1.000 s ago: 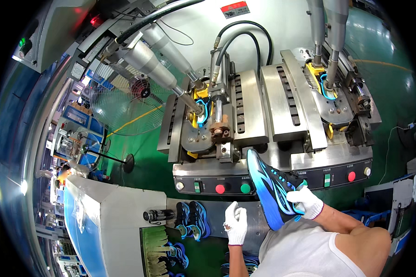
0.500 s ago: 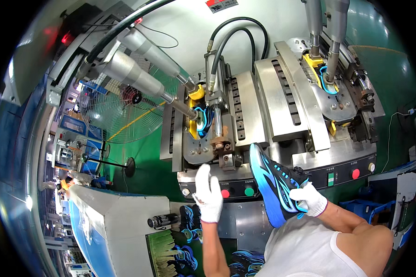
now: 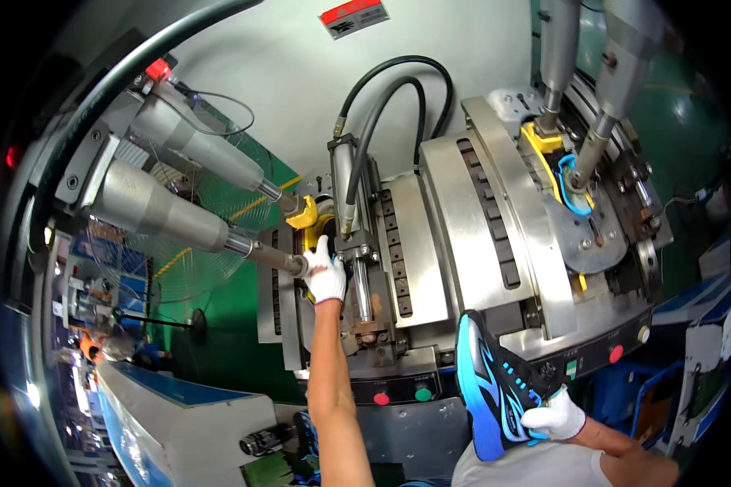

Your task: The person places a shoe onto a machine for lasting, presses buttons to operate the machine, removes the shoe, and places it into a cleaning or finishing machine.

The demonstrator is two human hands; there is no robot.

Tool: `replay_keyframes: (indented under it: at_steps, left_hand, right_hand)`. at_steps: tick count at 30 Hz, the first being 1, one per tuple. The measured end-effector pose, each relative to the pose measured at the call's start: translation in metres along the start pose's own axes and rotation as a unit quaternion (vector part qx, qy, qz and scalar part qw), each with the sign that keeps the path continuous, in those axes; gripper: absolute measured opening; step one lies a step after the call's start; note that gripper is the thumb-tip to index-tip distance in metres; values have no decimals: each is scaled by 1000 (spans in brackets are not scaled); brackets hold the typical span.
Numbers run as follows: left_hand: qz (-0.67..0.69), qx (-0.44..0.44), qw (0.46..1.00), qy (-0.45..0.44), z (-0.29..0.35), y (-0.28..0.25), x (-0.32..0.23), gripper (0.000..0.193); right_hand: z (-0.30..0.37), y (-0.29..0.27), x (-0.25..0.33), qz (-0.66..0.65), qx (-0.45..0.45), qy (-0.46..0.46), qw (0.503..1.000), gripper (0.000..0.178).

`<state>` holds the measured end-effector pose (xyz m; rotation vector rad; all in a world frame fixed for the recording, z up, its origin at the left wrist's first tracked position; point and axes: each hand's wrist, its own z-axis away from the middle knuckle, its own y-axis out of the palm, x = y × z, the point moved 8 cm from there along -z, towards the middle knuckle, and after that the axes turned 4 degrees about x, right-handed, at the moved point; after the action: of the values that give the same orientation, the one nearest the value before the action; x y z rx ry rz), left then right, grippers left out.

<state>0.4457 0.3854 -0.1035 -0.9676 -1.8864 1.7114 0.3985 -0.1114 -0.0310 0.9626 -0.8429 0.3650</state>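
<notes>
My right hand (image 3: 556, 415), in a white glove, grips a black sports shoe (image 3: 499, 390) with a blue-to-purple sole, its toe pointing up. My left hand (image 3: 325, 276), also gloved, is at the left press station, between the end of a pressing rod (image 3: 276, 258) and an upright cylinder (image 3: 361, 276). Its fingers look apart, one stretched upward, though the tips partly merge with the station. The hand hides the shoe clamped there. A yellow pressing block (image 3: 303, 213) sits just beyond it. At the right station another blue-rimmed shoe (image 3: 567, 187) is clamped under the rods.
Steel covers (image 3: 471, 219) lie between the two stations. Along the front edge runs a panel with red buttons (image 3: 616, 354) and a green button (image 3: 423, 394). Black hoses (image 3: 406, 81) loop behind. A fan stands at the left; a dark flask (image 3: 264, 441) lies lower left.
My left hand has moved up and forward from in front of the panel to the left station, covering its shoe. My right hand still holds its shoe. The view has shifted.
</notes>
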Motion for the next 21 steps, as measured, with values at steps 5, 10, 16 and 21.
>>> replay_keyframes:
  at_steps: [5, 10, 16, 21]
  left_hand:
    - [36, 14, 999, -2, -29, -29, 21, 53]
    - [126, -93, 987, 30, 55, -129, 22, 55]
    - [244, -209, 947, 5, 255, -190, 57, 56]
    - [263, -166, 936, -166, 444, -139, 108, 53]
  right_hand:
    - [-12, 4, -8, -66, -29, 18, 997, 81]
    - [-39, 21, -7, -108, -24, 3, 994, 77]
    - [-172, 106, -16, -83, 31, -17, 996, 38]
    - [-358, 189, -48, 89, -13, 9, 996, 17]
